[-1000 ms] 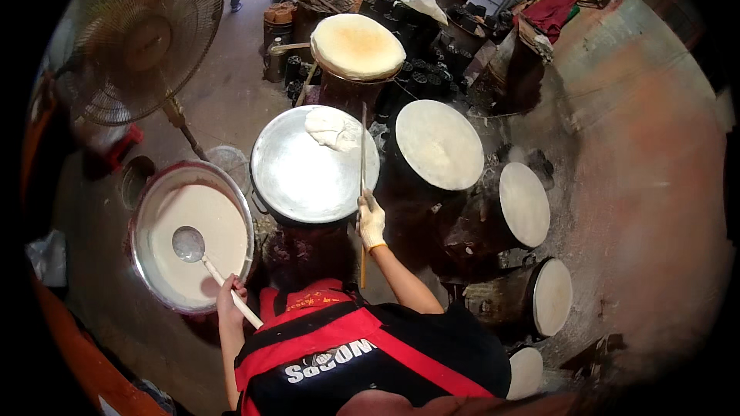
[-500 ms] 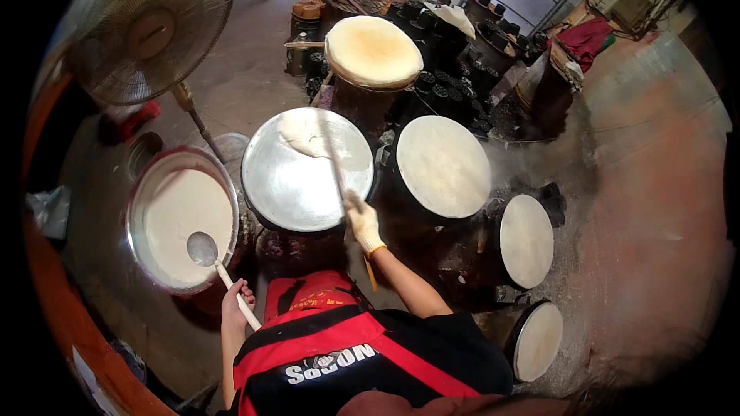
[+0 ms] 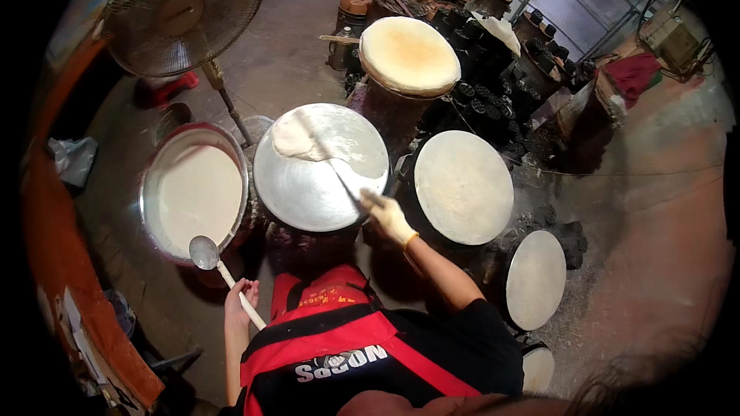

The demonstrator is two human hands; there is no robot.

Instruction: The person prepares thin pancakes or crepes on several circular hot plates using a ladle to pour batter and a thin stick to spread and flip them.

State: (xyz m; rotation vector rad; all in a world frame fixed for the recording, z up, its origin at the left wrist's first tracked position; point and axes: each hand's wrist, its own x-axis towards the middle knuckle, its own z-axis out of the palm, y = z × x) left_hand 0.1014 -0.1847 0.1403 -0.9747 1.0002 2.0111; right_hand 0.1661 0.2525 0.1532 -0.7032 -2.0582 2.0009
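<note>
Dough lump (image 3: 294, 139): pale blob between 10 and 11 o'clock on the shiny round pan (image 3: 301, 199), well apart from the near rim.
Dough feel: my guess is soft, wet and stretchy with some heft, so it'd sag and stick rather than hold a shape. Can't see it being fragile so much as messy.
Where to grab it: no firm edge to pinch, imo. I'd gather it from underneath or along its outer edge.
Gloved right hand (image 3: 389, 219): about 4 o'clock from the pan's middle, fingers clamped on a long thin tool (image 3: 344, 177) that angles toward the dough. Far end is blurred, so can't tell if it's touching or just above.
Bare left hand (image 3: 239, 306): around 7 o'clock, fingers wrapped on the pale handle of a ladle (image 3: 204, 253). Looks like a fairly loose hold.
Ladle bowl: at the batter basin's (image 3: 146, 216) 6 o'clock rim. Basin itself sits near the pan's 9 o'clock, with pale liquid batter (image 3: 199, 191) in it.
Neighbours: thick browned round (image 3: 410, 54) at 1 o'clock, pale disc (image 3: 463, 187) at 3, standing fan (image 3: 181, 11) between 10 and 11.
</note>
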